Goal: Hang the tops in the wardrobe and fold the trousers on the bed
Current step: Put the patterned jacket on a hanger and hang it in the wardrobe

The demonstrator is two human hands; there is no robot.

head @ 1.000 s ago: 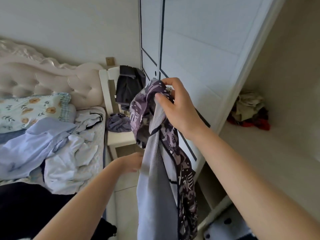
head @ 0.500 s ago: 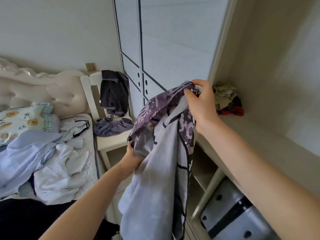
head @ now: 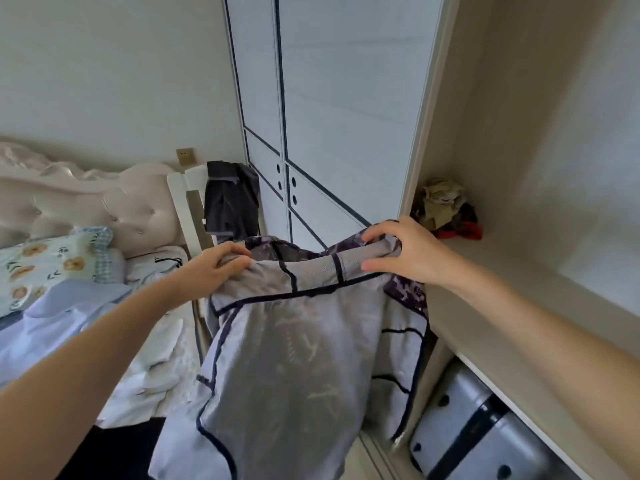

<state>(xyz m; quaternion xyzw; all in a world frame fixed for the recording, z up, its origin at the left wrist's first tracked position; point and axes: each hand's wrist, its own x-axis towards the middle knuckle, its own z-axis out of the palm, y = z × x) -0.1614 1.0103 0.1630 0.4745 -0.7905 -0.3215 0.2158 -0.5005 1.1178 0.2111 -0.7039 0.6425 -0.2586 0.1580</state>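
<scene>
Two bare forearms reach in from the near edge, holding a grey top [head: 294, 358] with dark piping between bed and wardrobe. At near right, behind the hanging cloth, a silver suitcase [head: 467, 431] sits under the wardrobe shelf [head: 502, 323]. At near left a black cloth [head: 114, 452] lies at the bed's near end. The top hangs from both hands, its upper edge stretched between them and its body falling toward the camera. A purple patterned side shows along that edge and at the right. The left grip [head: 221, 265] is closed on the top's upper left corner, fingers curled over the fabric. The right grip [head: 401, 251] pinches the upper right corner, thumb below and fingers above, just in front of the shelf. Left of the top, the bed [head: 138, 209] carries a pale blue shirt [head: 52, 323], crumpled white clothes [head: 156, 368] and a floral pillow [head: 41, 258]. Farther back, a white chair [head: 180, 188] stands between bed and wardrobe, a dark garment [head: 230, 199] draped over its back. A heap of clothes [head: 445, 209] lies at the shelf's far end, beside the closed wardrobe doors [head: 329, 116].
</scene>
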